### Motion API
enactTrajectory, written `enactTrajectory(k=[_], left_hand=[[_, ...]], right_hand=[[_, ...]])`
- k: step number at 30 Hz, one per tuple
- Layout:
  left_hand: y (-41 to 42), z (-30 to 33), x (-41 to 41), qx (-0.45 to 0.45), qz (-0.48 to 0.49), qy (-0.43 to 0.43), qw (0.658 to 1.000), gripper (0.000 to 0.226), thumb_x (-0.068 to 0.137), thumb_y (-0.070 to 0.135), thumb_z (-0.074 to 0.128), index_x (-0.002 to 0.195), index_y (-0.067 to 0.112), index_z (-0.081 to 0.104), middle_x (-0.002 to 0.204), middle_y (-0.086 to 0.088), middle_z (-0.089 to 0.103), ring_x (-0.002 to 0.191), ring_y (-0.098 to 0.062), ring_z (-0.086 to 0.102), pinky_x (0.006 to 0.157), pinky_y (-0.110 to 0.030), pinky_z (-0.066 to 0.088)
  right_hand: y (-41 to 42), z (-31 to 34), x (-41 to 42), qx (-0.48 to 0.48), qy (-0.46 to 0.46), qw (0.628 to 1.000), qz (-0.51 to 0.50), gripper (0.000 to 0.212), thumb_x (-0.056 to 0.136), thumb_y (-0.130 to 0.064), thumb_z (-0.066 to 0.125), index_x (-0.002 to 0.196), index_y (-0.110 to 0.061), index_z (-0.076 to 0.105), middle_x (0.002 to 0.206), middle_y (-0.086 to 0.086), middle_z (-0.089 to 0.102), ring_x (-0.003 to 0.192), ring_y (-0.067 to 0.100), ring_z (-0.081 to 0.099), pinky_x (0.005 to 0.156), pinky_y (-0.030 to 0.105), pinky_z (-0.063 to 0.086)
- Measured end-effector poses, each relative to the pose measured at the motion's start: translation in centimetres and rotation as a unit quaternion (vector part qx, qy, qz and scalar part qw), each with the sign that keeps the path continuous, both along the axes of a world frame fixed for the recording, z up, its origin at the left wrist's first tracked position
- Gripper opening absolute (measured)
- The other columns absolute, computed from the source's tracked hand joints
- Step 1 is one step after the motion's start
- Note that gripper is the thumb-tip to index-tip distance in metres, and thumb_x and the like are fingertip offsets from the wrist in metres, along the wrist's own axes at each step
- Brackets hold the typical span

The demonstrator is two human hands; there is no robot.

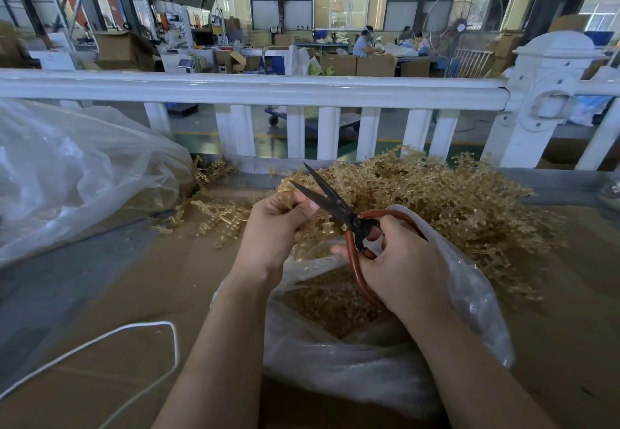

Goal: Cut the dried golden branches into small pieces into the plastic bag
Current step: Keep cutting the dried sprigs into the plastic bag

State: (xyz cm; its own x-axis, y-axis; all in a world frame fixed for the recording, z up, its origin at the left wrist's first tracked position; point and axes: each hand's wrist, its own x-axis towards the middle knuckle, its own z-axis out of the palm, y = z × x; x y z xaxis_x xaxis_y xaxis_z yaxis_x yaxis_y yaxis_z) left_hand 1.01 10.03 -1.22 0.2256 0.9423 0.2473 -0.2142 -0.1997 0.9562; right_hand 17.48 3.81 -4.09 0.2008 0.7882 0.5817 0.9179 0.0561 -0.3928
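1. The left hand (273, 224) grips a golden branch (295, 190) with curled fingers, above the plastic bag (369, 355).
2. The right hand (399, 261) curls through the red handles of the scissors (339, 209), blades parted.
3. Cut pieces (332, 301) lie in the bag; the branch pile (453, 200) sits far right.

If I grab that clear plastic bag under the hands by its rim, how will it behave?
Probably floppy: the plastic bag is thin, wrinkled film, and its rim sags. Likely light for its bulk, since only small golden pieces lie inside. It may slump and spill if lifted by one edge, as the mouth gapes wide.
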Motion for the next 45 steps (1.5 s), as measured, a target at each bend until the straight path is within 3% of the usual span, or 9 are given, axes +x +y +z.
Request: enactTrajectory(k=[3,7,12,24,29,32,37,41,45], left_hand=[[-0.05,0.08,-0.05,0.01,-0.018,-0.003,1.0,0.032,0.092,0.007,0.064,0.068,0.025,0.076,0.083,-0.011,0.064,0.076,-0.02,0.051,0.073,-0.028,0.044],[-0.06,0.12,-0.13,0.013,-0.02,-0.008,1.0,0.034,0.09,0.004,0.065,0.065,0.025,0.076,0.076,0.006,0.073,0.069,-0.002,0.062,0.066,-0.014,0.049],[0.01,0.15,-0.22,0.017,-0.009,-0.009,1.0,0.044,0.091,-0.002,0.062,0.063,0.027,0.077,0.073,0.009,0.073,0.065,0.002,0.062,0.061,-0.011,0.048],[0.17,-0.01,-0.19,0.019,-0.012,-0.017,1.0,0.036,0.089,0.002,0.065,0.065,0.027,0.077,0.074,0.009,0.074,0.066,0.001,0.063,0.063,-0.012,0.048],[0.03,0.05,-0.17,0.026,-0.02,-0.03,0.999,0.031,0.083,0.006,0.068,0.066,0.029,0.078,0.075,0.01,0.074,0.069,0.002,0.065,0.065,-0.01,0.048],[0.11,-0.08,-0.17,0.023,-0.012,-0.029,0.999,0.038,0.086,0.002,0.066,0.062,0.03,0.077,0.072,0.011,0.073,0.068,0.003,0.064,0.065,-0.01,0.048],[0.13,-0.08,-0.1,0.005,-0.008,-0.031,0.999,0.028,0.083,0.007,0.069,0.068,0.029,0.079,0.077,0.01,0.075,0.073,0.002,0.065,0.071,-0.015,0.047],[0.19,-0.13,-0.14,-0.01,-0.006,-0.049,0.999,0.015,0.078,0.013,0.073,0.073,0.026,0.08,0.084,0.006,0.077,0.076,0.0,0.066,0.067,-0.011,0.049],[0.25,-0.17,-0.12,-0.028,-0.012,-0.06,0.998,0.022,0.083,0.008,0.071,0.072,0.025,0.079,0.082,0.006,0.076,0.075,-0.002,0.065,0.065,-0.013,0.05]], right_hand=[[0.13,-0.23,0.03,0.004,0.008,1.0,0.009,0.068,0.069,-0.087,0.043,0.084,-0.022,0.058,0.075,-0.017,0.056,0.065,0.0,0.047,0.052,0.007,0.021],[0.25,-0.3,0.18,0.0,0.005,1.0,0.017,0.064,0.07,-0.085,0.048,0.081,-0.022,0.055,0.074,-0.016,0.057,0.065,0.0,0.047,0.052,0.006,0.023],[0.18,-0.17,0.3,-0.02,-0.001,1.0,0.013,0.062,0.068,-0.086,0.05,0.076,-0.024,0.051,0.066,-0.017,0.051,0.058,-0.004,0.041,0.051,0.008,0.024],[-0.1,0.08,0.03,0.008,0.001,1.0,0.002,0.058,0.069,-0.085,0.046,0.072,-0.027,0.045,0.059,-0.022,0.036,0.052,-0.009,0.032,0.048,0.009,0.017],[0.09,-0.18,-0.05,0.011,0.016,1.0,0.019,0.059,0.07,-0.085,0.044,0.078,-0.027,0.047,0.068,-0.02,0.045,0.057,-0.009,0.037,0.048,0.008,0.021],[0.1,-0.16,-0.01,0.011,0.013,1.0,0.015,0.06,0.07,-0.085,0.044,0.076,-0.026,0.047,0.063,-0.02,0.042,0.055,-0.009,0.037,0.047,0.009,0.02],[0.05,-0.12,0.08,0.018,0.004,1.0,0.005,0.06,0.071,-0.085,0.046,0.075,-0.025,0.053,0.055,-0.023,0.035,0.049,-0.01,0.033,0.045,0.009,0.017],[0.11,-0.19,0.08,0.028,0.005,1.0,0.004,0.062,0.072,-0.084,0.046,0.074,-0.024,0.059,0.054,-0.022,0.04,0.048,-0.011,0.033,0.045,0.009,0.018],[0.13,-0.49,0.27,0.029,0.01,0.999,0.011,0.063,0.072,-0.083,0.049,0.077,-0.022,0.064,0.061,-0.018,0.054,0.05,-0.009,0.037,0.049,0.007,0.021]])
